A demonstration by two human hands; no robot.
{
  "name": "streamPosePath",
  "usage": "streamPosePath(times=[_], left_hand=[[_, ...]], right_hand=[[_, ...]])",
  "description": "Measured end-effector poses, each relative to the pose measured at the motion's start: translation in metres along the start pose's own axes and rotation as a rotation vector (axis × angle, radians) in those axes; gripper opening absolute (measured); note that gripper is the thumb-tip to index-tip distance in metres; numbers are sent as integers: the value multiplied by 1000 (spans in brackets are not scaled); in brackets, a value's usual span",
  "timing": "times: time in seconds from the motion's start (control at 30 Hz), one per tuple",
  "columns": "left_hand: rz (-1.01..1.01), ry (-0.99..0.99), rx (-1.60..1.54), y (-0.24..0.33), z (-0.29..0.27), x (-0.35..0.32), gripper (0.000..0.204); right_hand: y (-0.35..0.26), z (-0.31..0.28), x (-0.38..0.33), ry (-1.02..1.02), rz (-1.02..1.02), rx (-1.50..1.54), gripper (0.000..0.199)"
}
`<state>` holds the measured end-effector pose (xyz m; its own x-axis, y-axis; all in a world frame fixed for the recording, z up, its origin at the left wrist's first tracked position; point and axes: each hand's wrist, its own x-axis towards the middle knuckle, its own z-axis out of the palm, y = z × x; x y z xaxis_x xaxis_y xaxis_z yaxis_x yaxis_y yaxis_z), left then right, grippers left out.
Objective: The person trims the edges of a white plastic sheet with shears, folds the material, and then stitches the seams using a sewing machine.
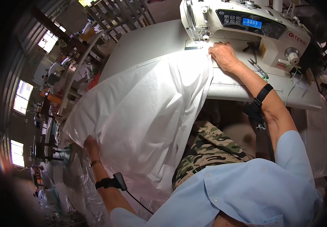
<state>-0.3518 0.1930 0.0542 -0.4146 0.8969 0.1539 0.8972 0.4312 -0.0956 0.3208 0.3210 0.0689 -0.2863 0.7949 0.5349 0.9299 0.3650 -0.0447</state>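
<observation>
White sheet: thin plastic fabric, draped from table edge down across lap. Left hand, low at left, fingers closed on sheet's lower edge. Right hand, arm outstretched, palm down, fingers pinching sheet's top corner beside needle. Sewing machine beyond: white, blue rectangular display, red label at right.
</observation>
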Motion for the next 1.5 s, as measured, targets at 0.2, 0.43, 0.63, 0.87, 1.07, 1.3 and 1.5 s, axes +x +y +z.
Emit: streamPosePath(times=[0.2, 0.43, 0.63, 0.87, 1.07, 1.3, 1.5], left_hand=[[279, 649, -74, 15, -51, 17, 60], [848, 107, -862, 221, -104, -164, 28], [1420, -429, -854, 279, -98, -257, 25], [960, -638, -881, 248, 27, -280, 44], [126, -105, -1379, 143, 76, -288, 48], [53, 663, -1256, 106, -64, -233, 48], [265, 1290, -734, 120, -214, -198, 50]], right_hand=[[-63, -42, -75, 111, 83, 352, 22], [-148, 41, -159, -138, 395, 1058, 54], [-201, 83, -137, -342, 398, 1518, 31], [-265, -6, -52, -229, 554, 2335, 22], [-266, -50, -13, 60, 489, 1914, 29], [-217, -1, -70, -639, -281, 1509, 46], [-206, 71, -101, -663, 380, 1194, 63]])
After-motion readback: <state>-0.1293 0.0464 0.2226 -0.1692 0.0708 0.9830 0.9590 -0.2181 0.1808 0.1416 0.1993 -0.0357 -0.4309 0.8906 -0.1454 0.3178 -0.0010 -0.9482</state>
